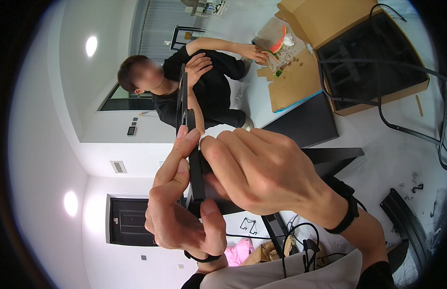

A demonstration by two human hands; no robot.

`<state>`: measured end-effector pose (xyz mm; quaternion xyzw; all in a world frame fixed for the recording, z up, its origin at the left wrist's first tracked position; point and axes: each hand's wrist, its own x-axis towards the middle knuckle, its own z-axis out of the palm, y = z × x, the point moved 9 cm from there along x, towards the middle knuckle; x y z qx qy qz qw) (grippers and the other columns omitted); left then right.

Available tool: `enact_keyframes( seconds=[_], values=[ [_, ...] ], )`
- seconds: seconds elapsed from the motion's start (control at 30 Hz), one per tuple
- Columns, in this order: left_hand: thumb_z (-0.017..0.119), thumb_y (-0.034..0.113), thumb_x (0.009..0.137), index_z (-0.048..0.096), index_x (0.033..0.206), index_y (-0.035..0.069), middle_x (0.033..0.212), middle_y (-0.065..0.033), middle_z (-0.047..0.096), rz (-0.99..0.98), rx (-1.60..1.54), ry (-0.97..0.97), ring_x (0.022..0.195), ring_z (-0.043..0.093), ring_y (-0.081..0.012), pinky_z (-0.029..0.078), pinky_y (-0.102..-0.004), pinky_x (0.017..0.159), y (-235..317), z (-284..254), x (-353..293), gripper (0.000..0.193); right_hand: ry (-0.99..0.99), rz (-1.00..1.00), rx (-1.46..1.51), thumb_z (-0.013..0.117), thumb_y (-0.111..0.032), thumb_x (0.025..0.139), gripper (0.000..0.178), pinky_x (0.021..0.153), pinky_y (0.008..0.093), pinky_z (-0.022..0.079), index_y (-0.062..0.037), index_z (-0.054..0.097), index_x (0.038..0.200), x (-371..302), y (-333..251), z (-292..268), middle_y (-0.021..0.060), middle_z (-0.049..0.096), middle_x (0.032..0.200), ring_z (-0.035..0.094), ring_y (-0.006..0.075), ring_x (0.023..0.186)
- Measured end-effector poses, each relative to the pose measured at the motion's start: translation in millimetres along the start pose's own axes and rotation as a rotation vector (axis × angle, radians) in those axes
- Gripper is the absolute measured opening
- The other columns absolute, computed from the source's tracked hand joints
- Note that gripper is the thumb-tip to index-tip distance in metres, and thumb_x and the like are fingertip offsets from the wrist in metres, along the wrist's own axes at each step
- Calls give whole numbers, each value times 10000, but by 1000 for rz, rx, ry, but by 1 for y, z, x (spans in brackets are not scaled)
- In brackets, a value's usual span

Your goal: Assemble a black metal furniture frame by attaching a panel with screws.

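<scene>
A long, thin black panel (195, 168) appears nearly edge-on, running from my hands up toward another person. My left hand (178, 204) is closed on its near end, with fingertips and thumb pressed to the edge. Right beside the panel, my right hand (262, 176) is curled with its knuckles toward me. Its fingertips are hidden, so whatever it grips does not show. The other person (204, 86), in black, has one hand (199, 69) at the panel's far end. That person's second hand (255, 52) reaches to melon rinds (280, 42) on flattened cardboard (295, 86).
An open cardboard box (351, 108) with black lining lies at upper right. Beside it stands a black tubular frame (377, 103). Small metal parts (416, 188) and a curved black piece (405, 226) lie on the floor. Cables (307, 250) and a pink bag (239, 251) are near my lap.
</scene>
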<state>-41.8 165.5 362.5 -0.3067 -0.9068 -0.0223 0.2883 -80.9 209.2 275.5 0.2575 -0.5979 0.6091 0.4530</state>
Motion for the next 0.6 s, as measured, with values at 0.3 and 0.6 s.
enact_keyframes(
  seconds=[0.3,0.6],
  values=[
    [495,81,719,515,960,-130,1078,-389,626,-15,-16,5,1079,630,-498,447,-586,1001,0,1,-2,321,7,4,30,655,-190,831,251,526,283,466,35,584,919,0,1,-1,58,523,714,556,176,587],
    [506,70,669,513,938,-115,1085,-387,623,-41,23,-49,1076,634,-485,480,-586,966,1,3,3,326,-18,32,-47,665,-233,854,246,524,273,452,-10,573,903,-1,3,1,31,520,705,546,160,574]
  ],
)
